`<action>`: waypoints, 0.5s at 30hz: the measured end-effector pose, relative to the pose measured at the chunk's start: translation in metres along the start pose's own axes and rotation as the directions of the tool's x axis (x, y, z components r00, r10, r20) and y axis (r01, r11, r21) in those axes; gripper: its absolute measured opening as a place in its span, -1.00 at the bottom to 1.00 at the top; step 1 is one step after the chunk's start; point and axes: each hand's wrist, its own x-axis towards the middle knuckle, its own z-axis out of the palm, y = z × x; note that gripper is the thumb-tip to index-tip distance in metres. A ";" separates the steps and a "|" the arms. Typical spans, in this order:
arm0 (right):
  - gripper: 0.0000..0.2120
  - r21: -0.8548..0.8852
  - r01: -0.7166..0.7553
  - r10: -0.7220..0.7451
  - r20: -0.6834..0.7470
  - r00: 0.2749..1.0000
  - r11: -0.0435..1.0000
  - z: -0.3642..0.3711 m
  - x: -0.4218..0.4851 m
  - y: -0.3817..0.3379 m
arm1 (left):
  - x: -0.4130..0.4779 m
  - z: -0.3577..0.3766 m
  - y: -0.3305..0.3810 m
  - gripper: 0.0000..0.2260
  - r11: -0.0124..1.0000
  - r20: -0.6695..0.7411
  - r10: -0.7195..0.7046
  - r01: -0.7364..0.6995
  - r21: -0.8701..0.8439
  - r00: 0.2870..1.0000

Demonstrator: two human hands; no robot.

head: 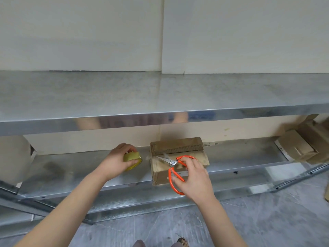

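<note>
The left hand (115,163) curls round a yellow tape roll (132,160) on the lower steel shelf (71,172), at nine o'clock of the cardboard box (178,148). The right hand (194,179) grips the orange-handled scissors (171,162) on the box top, blades toward ten o'clock. I'd lift them closed, tips well away from the tape hand.

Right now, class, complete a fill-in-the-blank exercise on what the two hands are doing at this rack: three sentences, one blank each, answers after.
1. The left hand grips a roll of tape that is ____ in colour.
2. The right hand holds scissors with ____ handles.
3. On the metal rack, the cardboard box stands on the ____ shelf.

Missing words: yellow; orange; lower.
</note>
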 end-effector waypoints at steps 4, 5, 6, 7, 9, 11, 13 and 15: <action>-0.49 0.011 -0.033 0.034 -0.092 0.995 0.999 -0.019 0.003 0.022 | -0.002 0.002 0.007 -0.74 1.000 -0.031 -0.015 0.015 0.011 0.999; -0.50 0.018 -0.053 0.054 -0.117 0.992 0.998 -0.024 0.004 0.032 | -0.004 0.002 0.008 -0.74 1.000 -0.042 -0.024 0.025 0.019 0.999; -0.52 0.028 -0.078 0.081 -0.136 0.987 0.997 -0.031 0.006 0.043 | -0.005 0.002 0.008 -0.74 0.999 -0.050 -0.033 0.035 0.029 0.998; -0.53 0.042 -0.106 0.111 -0.150 0.982 0.993 -0.037 0.007 0.056 | -0.007 0.002 0.008 -0.74 0.998 -0.059 -0.041 0.044 0.040 0.997; -0.56 0.079 -0.160 0.172 -0.179 0.969 0.984 -0.050 0.011 0.084 | -0.010 0.003 0.008 -0.74 0.996 -0.080 -0.059 0.064 0.060 0.995; -0.56 0.090 -0.210 0.224 -0.195 0.955 0.974 -0.060 0.016 0.114 | -0.013 0.005 0.008 -0.74 0.993 -0.108 -0.083 0.091 0.070 0.991; -0.55 0.071 -0.266 0.275 -0.180 0.945 0.961 -0.064 0.021 0.144 | -0.017 0.010 0.008 -0.74 0.989 -0.139 -0.108 0.120 0.085 0.984; -0.52 0.028 -0.315 0.316 -0.150 0.937 0.949 -0.061 0.029 0.170 | -0.020 0.015 0.008 -0.73 0.983 -0.168 -0.145 0.161 0.086 0.975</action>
